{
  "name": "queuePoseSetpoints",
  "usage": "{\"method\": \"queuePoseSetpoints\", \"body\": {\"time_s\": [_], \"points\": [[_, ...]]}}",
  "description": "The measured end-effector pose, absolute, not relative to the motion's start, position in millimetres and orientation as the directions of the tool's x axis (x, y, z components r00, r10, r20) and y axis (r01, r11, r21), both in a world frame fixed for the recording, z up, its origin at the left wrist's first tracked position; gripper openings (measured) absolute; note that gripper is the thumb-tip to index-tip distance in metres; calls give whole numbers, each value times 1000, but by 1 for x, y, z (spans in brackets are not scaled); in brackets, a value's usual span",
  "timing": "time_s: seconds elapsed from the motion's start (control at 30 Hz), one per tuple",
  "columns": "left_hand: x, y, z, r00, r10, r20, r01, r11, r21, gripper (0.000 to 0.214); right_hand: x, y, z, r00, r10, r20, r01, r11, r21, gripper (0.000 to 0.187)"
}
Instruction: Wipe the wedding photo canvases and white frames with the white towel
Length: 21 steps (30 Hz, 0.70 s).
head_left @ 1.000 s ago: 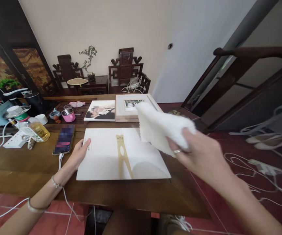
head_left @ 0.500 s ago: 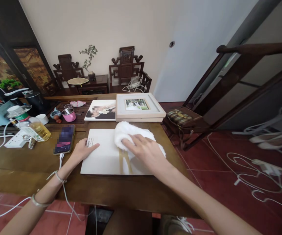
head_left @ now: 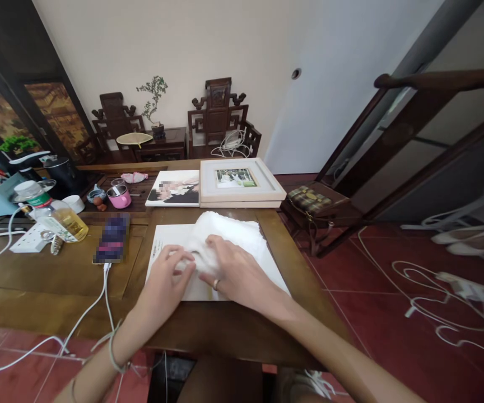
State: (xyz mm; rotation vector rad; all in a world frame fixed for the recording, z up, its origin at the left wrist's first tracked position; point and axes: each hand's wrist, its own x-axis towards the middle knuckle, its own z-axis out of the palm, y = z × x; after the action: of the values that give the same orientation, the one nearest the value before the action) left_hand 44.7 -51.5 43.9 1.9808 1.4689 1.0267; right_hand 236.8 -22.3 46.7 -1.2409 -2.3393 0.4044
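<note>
A fluffy white cloth (head_left: 246,232) lies bunched over a flat white board (head_left: 166,234) on the wooden table. My right hand (head_left: 244,280) grips the cloth's near left part between fingers and thumb and wears a ring. At the board's left side, my left hand (head_left: 166,277) has its fingers curved and apart, their tips at the cloth's edge; whether they touch it is hard to make out. The cloth and both hands hide much of the board, including most of the tan marks near its front edge.
Behind the board are a photo panel (head_left: 175,189) and a stacked pale frame (head_left: 263,193). To the left are a charging phone (head_left: 112,238), a pink mug (head_left: 119,197), an oil-coloured bottle (head_left: 68,221) and a power strip (head_left: 29,238). A wooden chair (head_left: 351,215) with a plaid bag stands right.
My left hand has left the board's left edge and moved right to the cloth. My right hand has shifted slightly, and the cloth now lies more spread out, covering the tan marks.
</note>
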Motion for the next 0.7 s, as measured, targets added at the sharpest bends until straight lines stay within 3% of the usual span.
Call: {"method": "queuePoseSetpoints", "body": {"time_s": [0.1,0.2,0.27,0.33,0.43,0.5,0.6,0.7], "points": [[55,-59,31,111,971,211,613,-234,755,24,261,-7,51,-400,887,232,649,453,-612,30],[57,-52,25,137,980,143,675,-198,711,30,289,13,47,-194,929,316,767,345,-541,27],[58,-43,26,209,969,134,727,-245,642,33,302,21,37,-174,946,275,790,300,-535,27],[61,-31,29,238,960,147,761,-279,586,36,306,22,26,-193,952,239,736,301,-606,27],[67,-12,34,85,990,116,760,-140,635,40,298,12,14,-191,946,261,598,323,-734,30],[69,2,35,-40,998,55,661,-15,750,41,289,1,12,-180,947,266,513,321,-796,31],[65,19,34,-94,995,-15,345,46,937,42,282,-8,14,-189,952,243,407,301,-862,34],[48,26,42,-117,992,-45,145,62,988,53,294,-3,14,-184,946,267,332,315,-889,32]]}}
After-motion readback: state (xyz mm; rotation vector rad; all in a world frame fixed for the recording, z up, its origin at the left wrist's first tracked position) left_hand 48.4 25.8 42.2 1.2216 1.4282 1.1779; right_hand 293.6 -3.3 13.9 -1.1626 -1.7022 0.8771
